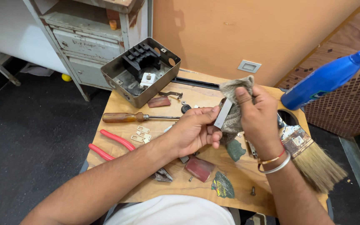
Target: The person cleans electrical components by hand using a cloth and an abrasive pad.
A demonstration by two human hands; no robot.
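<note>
Head view shows a small grey metal strip (223,113) held up over the middle of the bench (246,183), pinched by its lower end between the thumb and fingers of the left hand (194,131). The right hand (258,114) presses a grey rag (234,104) against the strip's far face, its fingers closed on the cloth and the thumb laid over the top.

Just right of that wrist lies a worn paint brush (309,156); above it a blue plastic bottle (326,79) pokes in from the right. Left of the hands rest a wooden-handled screwdriver (134,117), a few small brass plates (141,134) and red-handled pliers (117,146). An opened metal switch box (140,71) sits at the far left corner, and a reddish block (199,168) and a loose screw (253,191) lie near the front edge.

To my eye the grip on the strip is narrow, so a hard rub with the rag could twist it loose and drop it among the small parts. A sharp metal edge might also catch the cloth or a fingertip.
</note>
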